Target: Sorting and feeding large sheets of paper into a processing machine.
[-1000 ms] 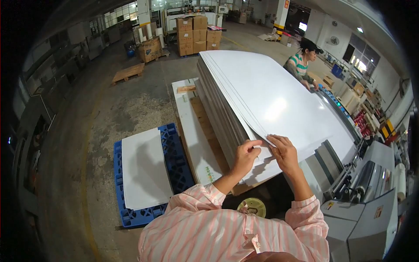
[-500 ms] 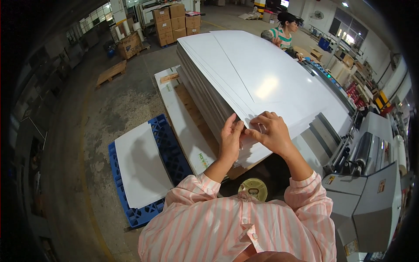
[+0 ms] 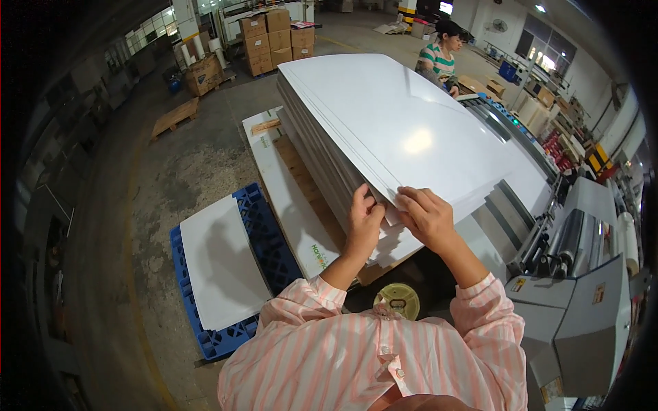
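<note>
A: What has changed at the stack of white sheets (image 3: 411, 137) over the last second?

B: Both hands have crept together along its near corner; a second ago they sat a little apart at the edge, and now the left hand (image 3: 363, 219) and the right hand (image 3: 428, 218) almost touch, at about six o'clock of the stack's top face.

A: And the grip of each?

B: The left grip is closed on the corner, thumb on top and fingers tucked beneath, pinching what looks like a few upper sheets; the right grip lies curled over the same corner, fingertips pressing the edge; how many sheets it has hold of I cannot tell.

A: Has the stack itself moved?

B: Not that I can see; the view has dipped and drawn closer, so the pile fills more of the picture, yet it lies as before, running away toward twelve o'clock, with the grey machine (image 3: 582, 301) at its three o'clock side.

A: What do you make of it?

B: I judge the top sheets are being parted from the rest at that corner; the upper layer seems slightly lifted there, though the gap is too fine to be sure.

A: Anything else nearby?

B: A blue pallet (image 3: 264, 226) with one white board (image 3: 219, 260) at eight o'clock; another person (image 3: 442, 58) stands at the far end, about one o'clock, apart from this work.
</note>
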`<action>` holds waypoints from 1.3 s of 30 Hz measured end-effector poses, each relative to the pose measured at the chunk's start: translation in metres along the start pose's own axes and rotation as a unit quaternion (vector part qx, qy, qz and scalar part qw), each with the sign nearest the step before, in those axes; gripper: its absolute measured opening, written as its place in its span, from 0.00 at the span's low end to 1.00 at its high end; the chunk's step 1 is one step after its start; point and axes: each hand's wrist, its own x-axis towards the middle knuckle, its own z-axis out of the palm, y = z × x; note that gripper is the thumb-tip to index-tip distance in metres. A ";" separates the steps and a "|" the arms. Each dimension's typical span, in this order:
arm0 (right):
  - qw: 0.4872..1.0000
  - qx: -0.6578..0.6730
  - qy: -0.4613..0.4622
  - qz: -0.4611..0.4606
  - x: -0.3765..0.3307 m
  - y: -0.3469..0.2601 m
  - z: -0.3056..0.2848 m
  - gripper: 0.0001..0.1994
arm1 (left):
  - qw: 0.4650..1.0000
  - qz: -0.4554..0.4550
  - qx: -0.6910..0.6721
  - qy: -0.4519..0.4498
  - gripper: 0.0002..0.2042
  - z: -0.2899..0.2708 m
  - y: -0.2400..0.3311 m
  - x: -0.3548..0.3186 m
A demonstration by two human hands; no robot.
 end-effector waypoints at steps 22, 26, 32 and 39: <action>0.968 0.128 -0.122 0.180 -0.002 0.013 -0.006 0.13 | 0.998 -0.014 -0.049 0.033 0.27 0.005 0.005 -0.004; 0.974 0.079 -0.132 0.163 0.000 0.010 -0.007 0.19 | 0.991 -0.047 -0.117 0.039 0.23 0.005 0.006 0.000; 0.959 0.079 -0.178 0.206 0.022 -0.008 -0.011 0.20 | 0.997 -0.019 -0.067 0.036 0.22 0.000 -0.005 0.002; 0.929 0.177 -0.194 0.259 0.026 0.003 -0.010 0.14 | 0.997 0.004 -0.072 0.024 0.22 0.004 -0.003 0.003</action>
